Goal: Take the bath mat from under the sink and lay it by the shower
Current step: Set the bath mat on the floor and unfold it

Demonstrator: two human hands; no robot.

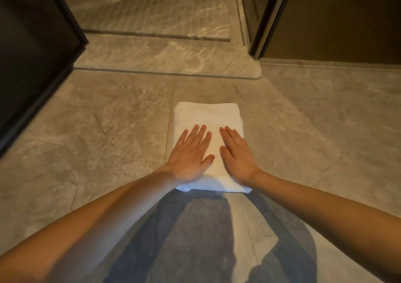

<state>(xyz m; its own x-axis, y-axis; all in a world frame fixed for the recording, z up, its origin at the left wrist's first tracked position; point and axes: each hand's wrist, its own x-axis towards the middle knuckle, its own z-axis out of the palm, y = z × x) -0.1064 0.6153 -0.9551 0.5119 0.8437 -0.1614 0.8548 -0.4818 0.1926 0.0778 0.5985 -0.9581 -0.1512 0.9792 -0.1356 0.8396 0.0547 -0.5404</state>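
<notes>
A white bath mat, folded into a thick rectangle, lies on the grey stone floor at the middle of the view. My left hand rests flat on its near left part, fingers spread. My right hand lies flat on its near right part, palm down. Neither hand grips the mat. Just beyond the mat runs the raised stone threshold of the shower, with the grooved shower floor behind it.
A dark glass panel with a black frame stands at the left. A dark door and metal frame stand at the right back. Stone floor tiles spread on both sides of the mat. My shadow falls on the near floor.
</notes>
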